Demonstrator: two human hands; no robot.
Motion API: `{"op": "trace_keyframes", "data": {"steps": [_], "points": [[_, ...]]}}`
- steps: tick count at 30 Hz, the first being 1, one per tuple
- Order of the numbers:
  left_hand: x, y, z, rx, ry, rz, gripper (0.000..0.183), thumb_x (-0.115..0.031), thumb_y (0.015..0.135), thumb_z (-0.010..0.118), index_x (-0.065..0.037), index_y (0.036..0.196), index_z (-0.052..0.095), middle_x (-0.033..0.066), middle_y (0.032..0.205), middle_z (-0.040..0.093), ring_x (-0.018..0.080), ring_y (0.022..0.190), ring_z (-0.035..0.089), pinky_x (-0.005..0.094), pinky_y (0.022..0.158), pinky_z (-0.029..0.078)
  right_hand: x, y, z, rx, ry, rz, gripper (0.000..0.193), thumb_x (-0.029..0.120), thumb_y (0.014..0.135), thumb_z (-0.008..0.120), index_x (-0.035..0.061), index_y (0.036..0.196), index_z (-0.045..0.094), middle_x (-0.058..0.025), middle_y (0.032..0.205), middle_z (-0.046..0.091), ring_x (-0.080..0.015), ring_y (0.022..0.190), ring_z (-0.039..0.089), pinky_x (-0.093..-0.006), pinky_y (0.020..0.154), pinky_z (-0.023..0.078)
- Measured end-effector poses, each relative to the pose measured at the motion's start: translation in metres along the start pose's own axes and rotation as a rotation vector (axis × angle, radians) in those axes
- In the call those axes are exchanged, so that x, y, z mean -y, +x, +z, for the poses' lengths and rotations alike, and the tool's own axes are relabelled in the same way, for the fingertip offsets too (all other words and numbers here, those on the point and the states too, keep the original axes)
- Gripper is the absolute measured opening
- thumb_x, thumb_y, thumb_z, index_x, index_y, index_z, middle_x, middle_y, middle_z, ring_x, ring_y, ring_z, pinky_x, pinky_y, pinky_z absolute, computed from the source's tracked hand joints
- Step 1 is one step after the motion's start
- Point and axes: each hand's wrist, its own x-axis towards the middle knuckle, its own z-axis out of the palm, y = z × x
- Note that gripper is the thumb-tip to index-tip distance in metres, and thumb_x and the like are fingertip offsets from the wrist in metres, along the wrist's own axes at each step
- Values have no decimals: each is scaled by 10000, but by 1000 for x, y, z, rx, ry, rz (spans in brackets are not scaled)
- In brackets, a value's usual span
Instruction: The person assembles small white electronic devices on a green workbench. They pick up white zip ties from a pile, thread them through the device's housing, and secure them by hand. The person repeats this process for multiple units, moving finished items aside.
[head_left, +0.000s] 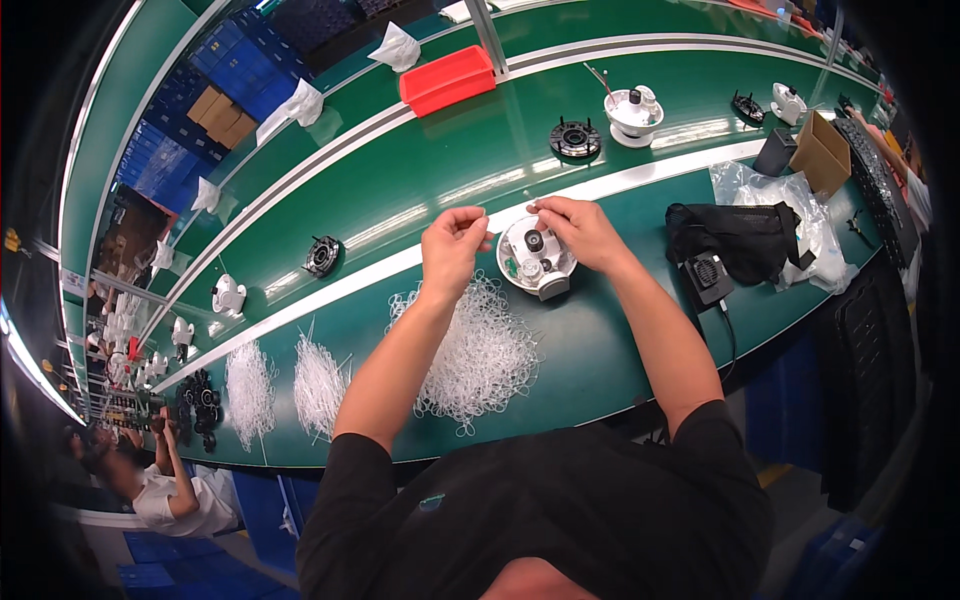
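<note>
Both hands are raised over the green bench. Between them, nearer the right, sits a round white camera housing (549, 285) with a black lens and a green circuit part inside. My left hand (455, 252) is pinched, thumb against fingertips, just left of the housing. A tiny pale bit shows at its tips, too small to name. My right hand (582, 232) is pinched over the housing's upper right edge, with something small and whitish at the fingertips that I cannot make out. Below my left hand lies a large tangled heap of white looped cords (478, 350).
Two bundles of white cords (250, 395) lie at left. On the green conveyor stand black round bases (575, 142), another white camera (634, 115) and a red bin (448, 82). A black bag (735, 240) and a small fan-like device (706, 279) lie right. A co-worker (185, 495) sits far left.
</note>
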Motion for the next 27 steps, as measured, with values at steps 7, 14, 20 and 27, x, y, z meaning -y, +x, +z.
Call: {"op": "trace_keyframes", "data": {"steps": [7,14,20,27], "points": [[-23,0,18,93,-179,65,244,-37,922,673,91,1115,595,133,939,688,163,779,688,262,666,592,13,3,3,19,-297,-32,249,182,948,565,22,1089,693,-172,989,713,-310,880,688,-409,775,524],[-15,5,22,122,-64,35,197,-59,912,699,56,1065,655,94,884,695,134,728,671,254,645,578,9,4,4,45,-408,-146,226,173,936,564,32,1056,693,-160,942,707,-323,849,679,-400,752,519],[-18,8,20,195,-121,15,203,-77,923,691,36,1092,688,70,875,694,109,721,650,252,627,572,15,1,2,47,-416,-82,235,195,936,543,33,1019,692,-169,945,699,-361,895,660,-455,791,506],[-11,12,15,284,-280,-62,230,-86,967,627,32,1159,673,71,913,677,99,731,624,257,642,572,15,1,-3,93,-357,-52,229,197,942,540,40,1036,677,-158,897,687,-344,859,658,-434,760,500]]}}
